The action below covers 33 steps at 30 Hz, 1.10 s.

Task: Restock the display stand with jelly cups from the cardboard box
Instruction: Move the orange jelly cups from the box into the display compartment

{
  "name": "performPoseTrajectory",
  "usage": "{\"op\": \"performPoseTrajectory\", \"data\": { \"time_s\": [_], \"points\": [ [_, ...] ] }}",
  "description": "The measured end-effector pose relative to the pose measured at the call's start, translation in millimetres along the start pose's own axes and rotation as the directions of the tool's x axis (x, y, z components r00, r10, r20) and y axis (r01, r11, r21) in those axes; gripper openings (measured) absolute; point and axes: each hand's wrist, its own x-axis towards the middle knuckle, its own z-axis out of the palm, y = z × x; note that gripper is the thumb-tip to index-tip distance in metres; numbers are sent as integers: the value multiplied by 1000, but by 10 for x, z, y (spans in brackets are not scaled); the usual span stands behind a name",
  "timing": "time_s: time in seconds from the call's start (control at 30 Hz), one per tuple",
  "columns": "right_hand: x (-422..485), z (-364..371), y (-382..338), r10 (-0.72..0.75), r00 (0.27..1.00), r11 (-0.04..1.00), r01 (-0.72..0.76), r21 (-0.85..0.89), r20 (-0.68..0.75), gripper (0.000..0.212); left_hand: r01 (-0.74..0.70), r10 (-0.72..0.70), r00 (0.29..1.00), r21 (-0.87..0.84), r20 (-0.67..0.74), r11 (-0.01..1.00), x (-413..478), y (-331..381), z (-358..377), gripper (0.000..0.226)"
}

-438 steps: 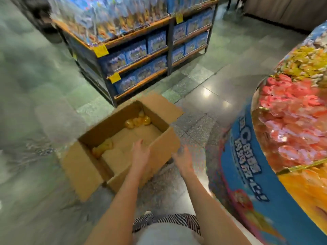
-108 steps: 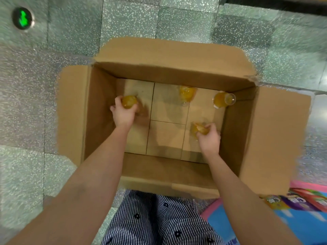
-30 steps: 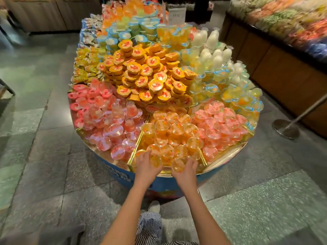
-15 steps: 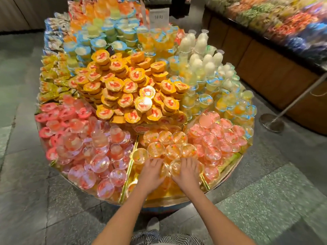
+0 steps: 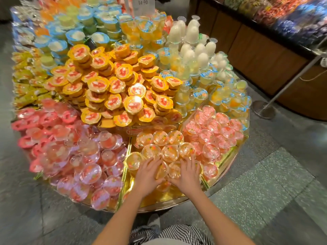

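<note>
Both hands lie palm-down in the lower centre of the frame, on the small round clear-plastic jelly cups (image 5: 170, 152) filled with orange jelly. The left hand (image 5: 147, 174) has its fingers laid out straight over the cup tops at the left of the group. The right hand (image 5: 188, 173) has its fingers spread wide over those at the right. Neither pinches a cup that I can see, though whether one sits under a palm is hidden. Two cups show in the gap between the hands.

The cups stand lid-up in a gold-lined wedge compartment (image 5: 159, 196) of the large round display stand (image 5: 177, 204). The wedge's long axis runs from the rim at the bottom of the frame up toward the heap of yellow-lidded tubs (image 5: 113, 89) in the middle. Its upper end is packed in tidy rows. The bare gold strip lies just below the hands, toward the rim, about equally near to both, and that looks like the room left to fill.

The cups are round and glossy, with no long axis of their own, so only lid-up matters. Pink-filled cups crowd the wedges at lower left (image 5: 85, 167) and right (image 5: 212, 137). The cardboard box is out of view
</note>
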Motion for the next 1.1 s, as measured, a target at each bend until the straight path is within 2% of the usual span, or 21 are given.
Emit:
{"op": "performPoseTrajectory", "data": {
  "time_s": [0.17,0.33,0.5,0.63,0.8,1.1],
  "points": [
    [40,36,1,-8,1000,999,9,52,-24,80,-20,21,999,-49,25,999,19,-87,-35,69],
    [76,51,-4,-34,998,996,38,82,-46,72,-44,46,997,-23,65,999,20,-60,-53,72],
    [45,35,24,-73,994,996,77,42,-77,60,-35,37,997,-23,70,999,-14,-88,-29,75],
    [98,-2,26,-111,993,994,111,2,-47,50,-40,40,998,4,48,999,-27,-40,-45,70],
    [143,-57,8,-116,993,993,116,21,11,54,-25,24,999,29,38,999,-14,-20,-49,73],
    [84,19,112,-160,986,972,164,171,-39,45,-20,20,1000,-3,17,1000,-1,-28,-18,73]
  ]
}}
